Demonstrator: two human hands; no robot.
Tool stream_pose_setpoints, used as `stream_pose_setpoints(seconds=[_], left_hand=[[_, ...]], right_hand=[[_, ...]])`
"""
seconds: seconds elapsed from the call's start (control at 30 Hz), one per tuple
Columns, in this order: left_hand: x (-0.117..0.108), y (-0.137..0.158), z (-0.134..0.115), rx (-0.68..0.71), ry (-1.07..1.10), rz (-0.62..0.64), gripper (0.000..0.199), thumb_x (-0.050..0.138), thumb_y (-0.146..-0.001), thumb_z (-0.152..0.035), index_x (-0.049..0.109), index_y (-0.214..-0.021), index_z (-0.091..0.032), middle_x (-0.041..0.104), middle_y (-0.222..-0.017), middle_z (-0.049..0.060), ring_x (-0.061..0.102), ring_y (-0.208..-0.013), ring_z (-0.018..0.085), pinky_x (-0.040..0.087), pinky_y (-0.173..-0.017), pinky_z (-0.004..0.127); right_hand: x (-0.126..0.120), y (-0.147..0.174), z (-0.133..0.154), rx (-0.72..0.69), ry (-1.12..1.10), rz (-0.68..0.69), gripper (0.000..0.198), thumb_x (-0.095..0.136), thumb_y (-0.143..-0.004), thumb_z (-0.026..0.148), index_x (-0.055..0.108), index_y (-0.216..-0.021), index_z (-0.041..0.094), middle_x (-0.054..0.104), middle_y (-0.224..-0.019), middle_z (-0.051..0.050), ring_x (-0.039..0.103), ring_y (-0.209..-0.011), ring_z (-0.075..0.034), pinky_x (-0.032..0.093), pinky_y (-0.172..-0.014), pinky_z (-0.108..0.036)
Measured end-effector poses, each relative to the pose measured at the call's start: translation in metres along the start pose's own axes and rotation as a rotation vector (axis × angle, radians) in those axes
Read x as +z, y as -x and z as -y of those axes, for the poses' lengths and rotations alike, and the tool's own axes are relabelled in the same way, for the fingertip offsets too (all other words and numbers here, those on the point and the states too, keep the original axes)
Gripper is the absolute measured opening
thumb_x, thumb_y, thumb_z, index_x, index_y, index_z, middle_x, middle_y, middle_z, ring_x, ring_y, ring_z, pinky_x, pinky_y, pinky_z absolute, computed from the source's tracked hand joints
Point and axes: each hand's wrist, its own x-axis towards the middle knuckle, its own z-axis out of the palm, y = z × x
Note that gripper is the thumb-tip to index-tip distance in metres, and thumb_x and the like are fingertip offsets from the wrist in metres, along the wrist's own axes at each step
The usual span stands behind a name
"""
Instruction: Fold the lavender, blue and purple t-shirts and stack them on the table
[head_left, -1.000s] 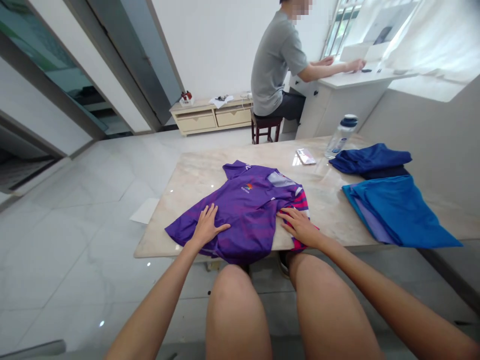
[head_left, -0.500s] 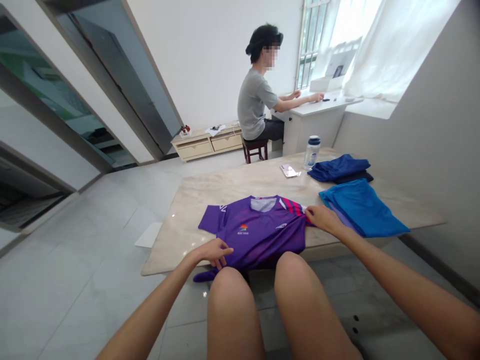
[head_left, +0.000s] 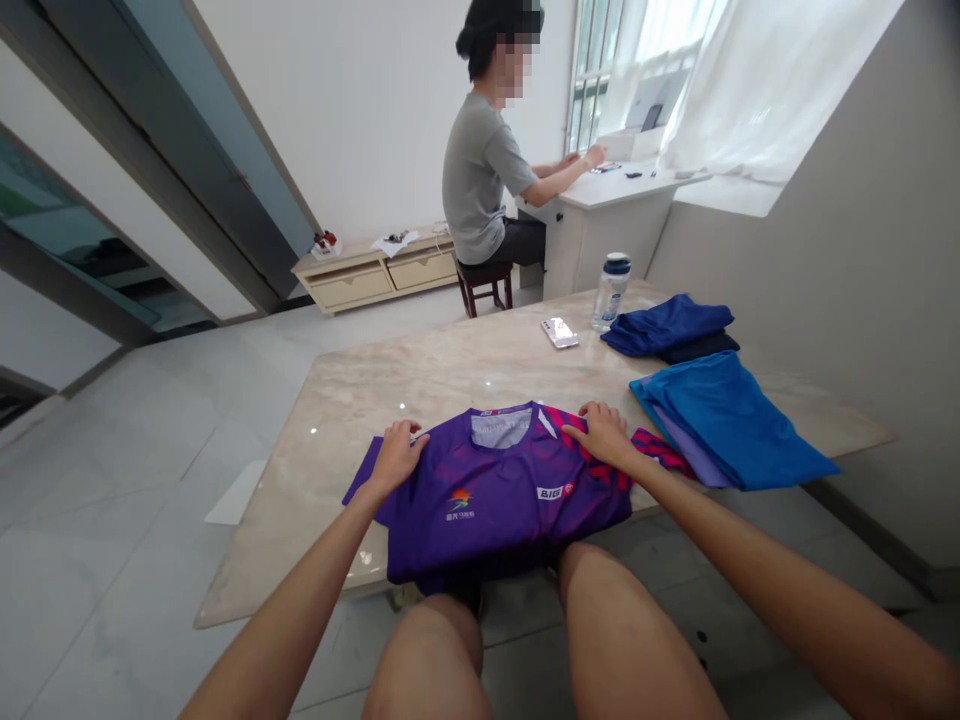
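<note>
A purple short-sleeved sports shirt point(head_left: 495, 500) lies front side up along the near edge of the table, its collar pointing away from me and its lower part hanging over the edge near my knees. My left hand point(head_left: 400, 457) is closed on the cloth at the left shoulder, thumb toward the collar. At the opposite shoulder, by the pink-and-purple patterned part, my right hand point(head_left: 606, 437) pinches the fabric. The right sleeve spreads out beyond that hand, close to a folded bright blue garment point(head_left: 739, 420).
A dark blue garment pile point(head_left: 667, 328), a clear water bottle point(head_left: 609, 300) and a phone point(head_left: 560, 333) sit on the far part of the marble-like table point(head_left: 300, 480). Beyond, a person point(head_left: 480, 180) sits on a stool at a white desk point(head_left: 615, 190). A wall stands at right.
My left hand has gone from the shirt's lower side up to its left shoulder. My right hand has shifted from the sleeve to the right shoulder. The view has tilted downward.
</note>
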Motion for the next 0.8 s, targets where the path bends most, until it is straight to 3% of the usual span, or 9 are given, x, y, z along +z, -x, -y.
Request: stream_pose_setpoints(seconds=[0.2,0.3,0.4,0.5,0.57,0.8], left_hand=[[0.03,-0.012,0.021,-0.162,-0.045,0.064,0.032,0.068,-0.1,-0.054,0.074,-0.109,-0.024,0.074,-0.117,0.012,0.066,-0.118,0.034,0.051,-0.105,0.049],[0.028,-0.007,0.017,-0.063,-0.007,0.064,0.025,0.072,-0.097,-0.048,0.072,-0.098,-0.023,0.072,-0.116,0.012,0.065,-0.119,0.035,0.05,-0.103,0.048],[0.01,0.004,0.008,0.016,0.166,0.048,0.023,0.064,-0.099,-0.045,0.064,-0.091,-0.024,0.072,-0.102,0.007,0.068,-0.105,0.029,0.051,-0.097,0.042],[-0.028,0.016,-0.005,0.042,0.323,-0.016,0.024,0.052,-0.102,-0.047,0.052,-0.09,-0.026,0.063,-0.082,0.001,0.064,-0.081,0.023,0.05,-0.082,0.036],[-0.066,0.028,-0.016,0.059,0.333,-0.077,0.024,0.049,-0.101,-0.049,0.046,-0.089,-0.028,0.056,-0.074,-0.002,0.059,-0.072,0.022,0.047,-0.074,0.034],[-0.233,0.109,-0.06,0.093,0.1,-0.389,0.022,0.045,-0.103,-0.049,0.048,-0.102,-0.027,0.065,-0.079,0.001,0.066,-0.071,0.025,0.05,-0.073,0.035]], right_hand=[[0.024,-0.011,-0.017,-0.017,-0.13,-0.11,0.043,0.062,-0.104,0.064,0.073,-0.112,0.023,0.068,-0.123,-0.018,0.058,-0.119,-0.04,0.047,-0.099,-0.051],[0.019,-0.014,-0.012,-0.084,-0.204,-0.101,0.033,0.061,-0.104,0.054,0.071,-0.098,0.024,0.072,-0.117,-0.017,0.06,-0.118,-0.04,0.047,-0.097,-0.051],[0.003,-0.011,0.005,-0.206,-0.357,-0.064,0.022,0.053,-0.106,0.043,0.064,-0.1,0.024,0.075,-0.099,-0.013,0.067,-0.099,-0.034,0.049,-0.088,-0.044],[-0.033,-0.003,0.03,-0.279,-0.467,-0.106,0.023,0.045,-0.109,0.043,0.058,-0.111,0.024,0.074,-0.087,-0.009,0.068,-0.078,-0.031,0.048,-0.076,-0.038],[-0.068,0.005,0.046,-0.335,-0.456,-0.18,0.026,0.043,-0.11,0.044,0.057,-0.115,0.023,0.075,-0.087,-0.01,0.07,-0.077,-0.032,0.046,-0.073,-0.037],[-0.223,0.043,0.076,-0.511,-0.224,-0.556,0.036,0.04,-0.116,0.047,0.064,-0.12,0.02,0.079,-0.088,-0.011,0.072,-0.074,-0.03,0.04,-0.065,-0.033]])
